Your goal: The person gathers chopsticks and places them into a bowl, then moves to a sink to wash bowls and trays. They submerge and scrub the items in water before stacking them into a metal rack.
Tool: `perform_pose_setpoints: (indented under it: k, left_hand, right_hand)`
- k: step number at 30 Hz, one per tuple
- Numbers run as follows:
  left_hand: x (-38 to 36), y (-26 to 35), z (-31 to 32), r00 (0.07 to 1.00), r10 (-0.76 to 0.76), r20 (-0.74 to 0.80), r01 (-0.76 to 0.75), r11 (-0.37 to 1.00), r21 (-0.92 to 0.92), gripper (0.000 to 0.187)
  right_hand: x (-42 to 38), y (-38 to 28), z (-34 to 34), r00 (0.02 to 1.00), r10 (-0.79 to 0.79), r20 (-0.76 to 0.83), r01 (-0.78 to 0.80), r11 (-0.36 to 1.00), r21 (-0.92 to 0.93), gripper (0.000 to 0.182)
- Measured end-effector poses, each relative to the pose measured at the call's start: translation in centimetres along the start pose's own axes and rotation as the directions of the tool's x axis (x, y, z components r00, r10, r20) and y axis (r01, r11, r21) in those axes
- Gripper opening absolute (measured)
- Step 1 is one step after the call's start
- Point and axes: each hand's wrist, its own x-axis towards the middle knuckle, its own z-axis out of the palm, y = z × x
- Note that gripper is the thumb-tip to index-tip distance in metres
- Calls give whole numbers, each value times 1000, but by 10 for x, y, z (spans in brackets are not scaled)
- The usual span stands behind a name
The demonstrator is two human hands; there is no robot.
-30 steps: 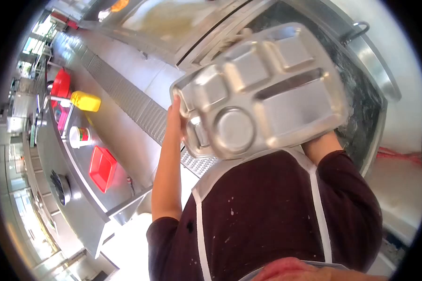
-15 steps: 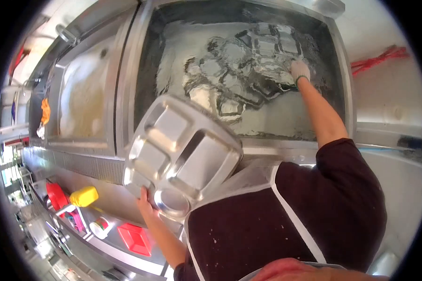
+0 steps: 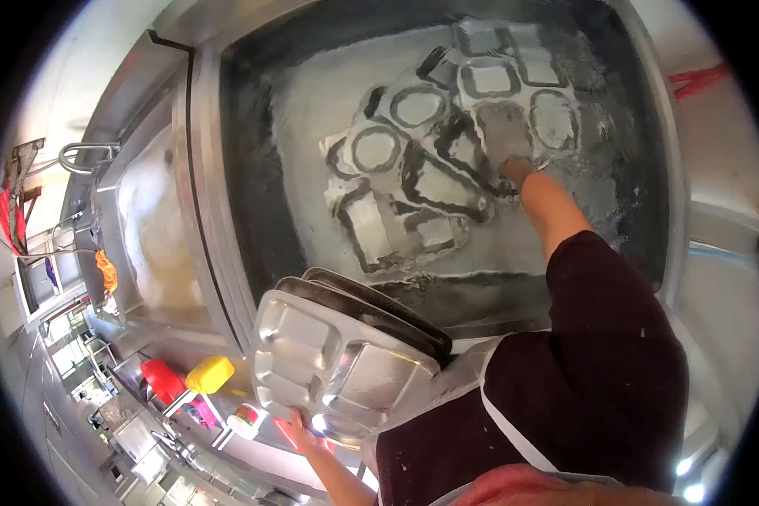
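My left hand grips the lower edge of a small stack of steel compartment trays, tilted over the near rim of the sink. Rims of more trays show behind the front one. My right hand is down in the water of the big steel sink, and its fingers are hidden beneath the surface. Under the water around it lie several more compartment trays, overlapping and distorted by ripples. Whether the right fingers touch one of them cannot be made out.
To the left is a second basin with cloudy water. An orange cloth hangs at its far-left edge. Below stand a yellow container, a red container and a white tub. Something red lies at the upper right.
My right hand has moved nearer to me and deeper into the water. The held trays have tipped, with more rims showing behind. The view has shifted, and the water looks calmer.
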Motion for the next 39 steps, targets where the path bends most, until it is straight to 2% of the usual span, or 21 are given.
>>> perform_pose_setpoints:
  k: [3,6,8,10,14,15,16,17,18,19,20,21,26,28,30,31,32,34,35,38,39]
  left_hand:
    - [5,-7,-11,992,68,105,-68,998,-1,37]
    - [-15,8,17,999,31,35,-31,1000,1,40]
    - [-15,10,25,998,48,27,-48,999,-13,41]
    - [-6,8,28,993,116,19,-116,993,13,40]
    - [-20,13,30,992,108,61,-114,988,104,37]
    - [-10,6,26,957,190,218,-188,982,-30,32]
    - [-19,15,26,983,123,136,-135,988,78,28]
    - [-15,15,27,964,170,203,-173,985,-3,26]
    - [-11,22,20,966,69,247,-95,991,96,27]
    - [-6,29,14,954,-37,296,-22,981,193,29]
    - [2,27,15,953,35,300,-75,990,122,30]
    - [6,20,16,947,104,303,-128,990,61,32]
    - [-15,36,24,956,143,257,-165,984,63,37]
    - [-25,45,25,966,99,238,-132,983,131,39]
    - [-5,34,23,960,91,266,-117,989,85,46]
    - [1,32,22,943,74,325,-74,997,-13,52]
    - [8,30,20,922,57,383,-18,994,-105,59]
    - [10,24,17,820,41,570,229,890,-394,75]
    - [15,20,14,783,96,615,210,889,-406,79]
    - [21,19,-3,679,253,689,97,899,-426,84]
    - [12,27,-8,758,132,639,157,914,-375,82]
  right_hand:
    - [-5,11,48,987,31,157,-17,996,-86,21]
    - [-57,-19,-23,977,-109,181,152,958,-244,21]
    - [-94,-36,-65,862,-255,438,424,837,-347,12]
    - [-145,-66,-122,824,-360,437,507,813,-285,8]
    - [-203,-108,-185,772,-627,100,635,765,-107,12]
    - [-204,-112,-205,724,-690,-10,687,721,-89,15]
    - [-193,-123,-228,589,-798,-129,777,603,-181,10]
    - [-178,-126,-251,671,-704,-233,726,687,14,12]
    - [-181,-150,-292,909,-413,-55,404,839,364,17]
    - [-186,-161,-310,894,-422,-153,438,747,500,19]
    - [-192,-172,-329,869,-427,-249,483,628,610,24]
    - [-200,-177,-339,891,-380,-247,451,683,574,23]
    - [-258,-206,-323,673,-635,-379,740,587,328,12]
    - [-265,-223,-306,41,-879,-475,982,122,-142,11]
    - [-279,-235,-292,-30,-987,-155,999,-34,22,10]
    - [-293,-237,-283,-5,-1000,-20,991,-3,-135,8]
    - [-303,-244,-281,-23,-994,110,999,-28,-43,7]
    - [-297,-239,-258,-150,-985,86,980,-136,146,6]
    - [-290,-235,-242,-210,-976,64,952,-189,241,5]
    - [-274,-222,-199,-188,-975,117,878,-113,466,16]
    - [-267,-216,-200,-155,-977,147,845,-53,532,19]
